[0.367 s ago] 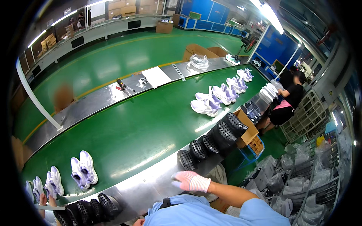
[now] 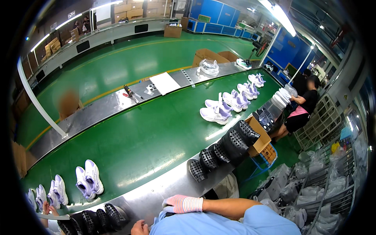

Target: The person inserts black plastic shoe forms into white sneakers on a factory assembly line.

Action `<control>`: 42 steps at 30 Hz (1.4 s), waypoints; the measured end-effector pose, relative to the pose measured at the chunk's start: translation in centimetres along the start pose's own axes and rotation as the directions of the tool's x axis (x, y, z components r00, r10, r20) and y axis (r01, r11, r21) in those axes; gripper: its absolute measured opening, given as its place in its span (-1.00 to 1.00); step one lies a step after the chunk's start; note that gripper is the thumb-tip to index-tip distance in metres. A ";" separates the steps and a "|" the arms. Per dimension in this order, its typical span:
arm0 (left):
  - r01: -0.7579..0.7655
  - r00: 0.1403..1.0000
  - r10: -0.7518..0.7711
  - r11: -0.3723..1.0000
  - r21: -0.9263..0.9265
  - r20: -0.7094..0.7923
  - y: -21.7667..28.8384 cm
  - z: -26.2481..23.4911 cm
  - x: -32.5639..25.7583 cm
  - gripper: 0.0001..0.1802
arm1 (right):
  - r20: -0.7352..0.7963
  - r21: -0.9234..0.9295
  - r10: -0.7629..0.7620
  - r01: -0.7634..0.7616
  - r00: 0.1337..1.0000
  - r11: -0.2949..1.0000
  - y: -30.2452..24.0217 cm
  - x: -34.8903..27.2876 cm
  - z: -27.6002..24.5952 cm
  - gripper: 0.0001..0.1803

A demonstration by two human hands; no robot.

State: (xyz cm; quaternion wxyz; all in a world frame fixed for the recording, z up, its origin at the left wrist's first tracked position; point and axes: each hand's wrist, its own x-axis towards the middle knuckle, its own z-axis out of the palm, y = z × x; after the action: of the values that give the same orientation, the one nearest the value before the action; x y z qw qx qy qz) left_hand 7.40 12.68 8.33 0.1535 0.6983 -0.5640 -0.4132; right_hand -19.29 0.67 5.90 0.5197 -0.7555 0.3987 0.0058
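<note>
pink-striped gloved right hand (image 2: 184, 204), bare left hand (image 2: 140, 228) by light-blue shirt (image 2: 219, 224); can't tell either grip. black perforated shoe-shaped pieces (image 2: 196, 170) left and right on near metal worktop (image 2: 156, 192). likely between steps; handling one needs a reach.

Knitted cloth glove (image 2: 183, 204), smooth metal ledge (image 2: 154, 190) (shiny in patches).

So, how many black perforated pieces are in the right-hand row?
5 pieces visible: first nearest the gloved right hand, then second, third and fourth in line, fifth beside a cardboard box. Others may be hidden.
</note>
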 end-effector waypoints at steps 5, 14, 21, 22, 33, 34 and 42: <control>-0.056 0.997 0.053 0.996 0.070 0.049 -1.3 0.8 2.7 -0.59 | -0.173 -0.114 -0.006 -0.014 0.985 0.993 6.5 1.6 -8.1 -0.61; -0.034 0.997 0.032 0.999 0.024 0.067 2.0 1.6 3.4 -0.59 | -0.734 0.033 0.566 -0.811 0.376 0.583 16.6 1.0 -35.7 -0.52; 0.106 0.994 -0.107 0.992 0.063 0.009 2.9 2.5 4.2 -0.59 | -0.738 0.158 0.651 -0.893 0.176 0.421 28.7 -3.0 -42.9 -0.61; 0.133 0.991 -0.134 0.990 0.052 0.029 3.4 2.7 4.5 -0.59 | -0.739 0.185 0.658 -0.896 0.143 0.403 29.9 -3.5 -43.4 -0.63; 0.269 0.951 -0.276 0.961 0.068 0.139 8.6 4.4 8.2 -0.57 | -0.729 0.079 0.665 -0.945 0.163 0.318 42.5 -2.3 -48.2 -0.29; 0.303 0.941 -0.309 0.951 0.068 0.138 9.4 4.6 8.0 -0.57 | -0.735 0.111 0.649 -0.909 0.197 0.402 41.7 -0.7 -47.8 -0.35; 0.065 0.994 -0.074 0.991 0.118 0.077 8.8 5.8 10.5 -0.65 | -0.541 -0.187 0.490 -0.666 0.684 0.722 30.8 8.8 -47.0 -0.58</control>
State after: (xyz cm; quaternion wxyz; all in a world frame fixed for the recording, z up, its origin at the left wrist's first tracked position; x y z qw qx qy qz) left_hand -2.54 1.72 6.57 0.0753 0.7080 -0.5679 -0.4130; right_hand -51.07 -46.06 -0.31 0.2294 -0.6494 0.7216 0.0706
